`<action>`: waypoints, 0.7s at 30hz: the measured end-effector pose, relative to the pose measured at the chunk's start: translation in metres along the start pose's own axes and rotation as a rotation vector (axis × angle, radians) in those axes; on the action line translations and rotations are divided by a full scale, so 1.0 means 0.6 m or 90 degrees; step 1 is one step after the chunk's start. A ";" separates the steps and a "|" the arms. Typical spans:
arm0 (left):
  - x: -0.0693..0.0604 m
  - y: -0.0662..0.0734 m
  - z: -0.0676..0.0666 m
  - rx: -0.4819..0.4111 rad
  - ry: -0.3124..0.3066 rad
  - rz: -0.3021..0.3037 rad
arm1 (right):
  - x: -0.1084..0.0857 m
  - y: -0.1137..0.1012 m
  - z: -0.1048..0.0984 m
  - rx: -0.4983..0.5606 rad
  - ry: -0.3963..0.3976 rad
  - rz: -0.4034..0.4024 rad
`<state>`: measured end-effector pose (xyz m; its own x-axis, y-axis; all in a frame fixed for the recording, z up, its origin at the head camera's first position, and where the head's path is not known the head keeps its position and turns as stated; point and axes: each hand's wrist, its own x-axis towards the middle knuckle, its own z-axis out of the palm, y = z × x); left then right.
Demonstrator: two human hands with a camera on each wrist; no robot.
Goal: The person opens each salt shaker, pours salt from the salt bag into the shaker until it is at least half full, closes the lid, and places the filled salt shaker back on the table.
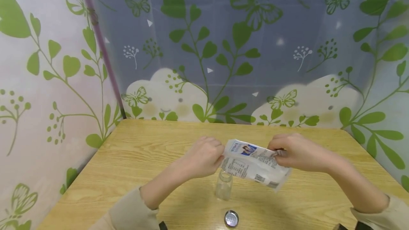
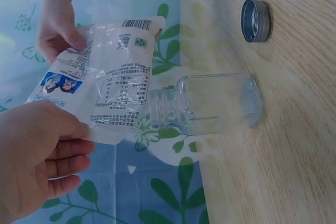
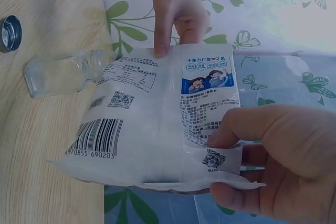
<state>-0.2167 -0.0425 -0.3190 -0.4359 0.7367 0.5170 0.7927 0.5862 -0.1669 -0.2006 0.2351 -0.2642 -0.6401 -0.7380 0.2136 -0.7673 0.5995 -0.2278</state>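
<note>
A white printed plastic packet is held above the table between both hands. My left hand pinches one end of it, thumb on the printed face in the left wrist view. At the other end my right hand grips the packet near a corner, thumb on the print and fingers curled behind. A clear glass jar stands uncapped on the table, its mouth close by the packet's lower left edge; whether they touch I cannot tell. Nearer the front lies a round metal lid, apart from the jar.
The light wood-grain table extends to a patterned curtain at the back, with more curtain at both sides. A purple pole runs down the left back corner.
</note>
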 end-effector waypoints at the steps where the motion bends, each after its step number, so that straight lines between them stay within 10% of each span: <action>1: -0.001 0.000 0.001 0.004 -0.002 -0.001 | 0.001 -0.001 0.000 -0.006 0.000 0.001; 21: -0.006 -0.001 0.000 -0.002 -0.023 -0.021 | 0.006 -0.011 -0.003 -0.041 0.007 -0.001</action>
<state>-0.2155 -0.0456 -0.3206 -0.4765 0.7293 0.4910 0.7790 0.6091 -0.1486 -0.1980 0.2293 -0.2600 -0.6391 -0.7358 0.2240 -0.7690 0.6176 -0.1652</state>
